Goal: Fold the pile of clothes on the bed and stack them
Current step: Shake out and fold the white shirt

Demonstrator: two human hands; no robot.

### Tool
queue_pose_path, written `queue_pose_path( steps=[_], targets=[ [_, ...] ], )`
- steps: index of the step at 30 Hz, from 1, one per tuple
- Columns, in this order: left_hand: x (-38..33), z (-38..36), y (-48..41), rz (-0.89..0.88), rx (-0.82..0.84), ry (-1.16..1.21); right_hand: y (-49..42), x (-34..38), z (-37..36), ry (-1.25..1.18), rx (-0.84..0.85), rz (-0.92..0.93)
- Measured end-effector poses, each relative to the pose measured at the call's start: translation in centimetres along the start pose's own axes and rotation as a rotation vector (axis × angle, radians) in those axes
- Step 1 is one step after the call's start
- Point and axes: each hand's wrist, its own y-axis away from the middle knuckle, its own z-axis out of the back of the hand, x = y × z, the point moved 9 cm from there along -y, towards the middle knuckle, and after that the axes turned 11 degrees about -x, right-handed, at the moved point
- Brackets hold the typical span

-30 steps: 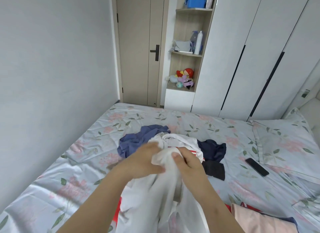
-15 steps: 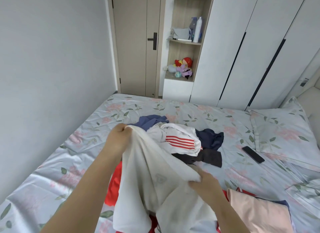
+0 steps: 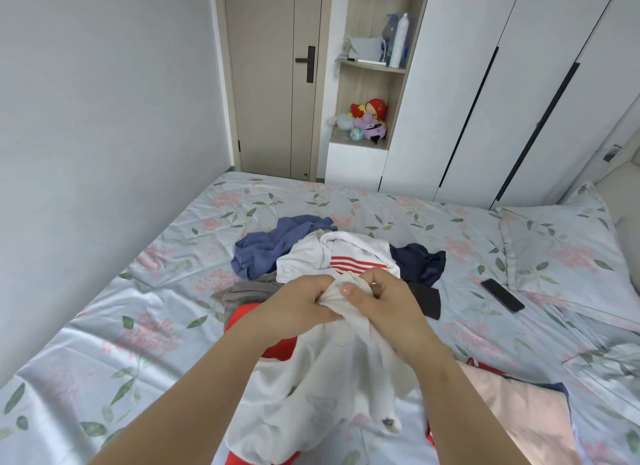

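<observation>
- Left hand [image 3: 298, 302] is gripping a bunched top edge of the white garment [image 3: 329, 395], fingers curled round the cloth, centre of the frame.
- Right hand [image 3: 384, 303] is pinching the same bunch, thumb pressing on top; the two hands are touching each other.
- White garment is hanging down from both hands toward the lower centre, its lower part lying on the bed [image 3: 156, 291].
- Red garment [image 3: 242, 322] is lying under it, showing at the left and along the bottom edge.
- Unfolded pile is sitting just above the hands: striped white top [image 3: 346, 256] in the middle, blue garment [image 3: 277, 243] to its left, navy garment [image 3: 419, 260] to its right, grey piece [image 3: 249, 291] and black piece [image 3: 426, 298] below those.
- Folded pink item [image 3: 519, 412] is lying at lower right, on top of a dark one.
- Phone [image 3: 502, 295] is lying at centre right beside the pillow [image 3: 561, 253].
- Door [image 3: 273, 76] and shelf with toys [image 3: 367, 121] are showing at upper centre.
</observation>
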Motion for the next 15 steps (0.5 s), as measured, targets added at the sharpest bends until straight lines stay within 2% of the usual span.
queue_pose_path(
  steps=[3,6,8,9,11,13,15],
  targets=[
    [1.0,1.1,-0.3,0.135,-0.124,0.083,0.4,-2.4,-0.3,0.131,0.112,-0.089],
    [2.4,2.0,-0.4,0.327,-0.257,0.377,1.1,-4.9,-0.9,0.297,0.267,-0.132],
    [4.3,3.5,-0.3,0.498,-0.387,0.556,1.2,-6.8,0.2,0.403,0.247,-0.159],
    [5.2,4.3,-0.1,0.568,-0.445,0.634,1.1,-7.6,0.8,0.380,0.213,-0.181],
    [7.0,6.0,0.2,0.644,-0.542,0.697,1.1,-8.7,2.2,0.138,0.093,-0.274],
    [8.4,7.7,0.6,0.643,-0.641,0.477,0.9,-8.7,3.3,-0.102,-0.060,-0.348],
    [7.6,8.6,1.3,0.560,-0.651,0.039,0.5,-7.0,3.6,-0.153,-0.124,-0.287]
  ],
)
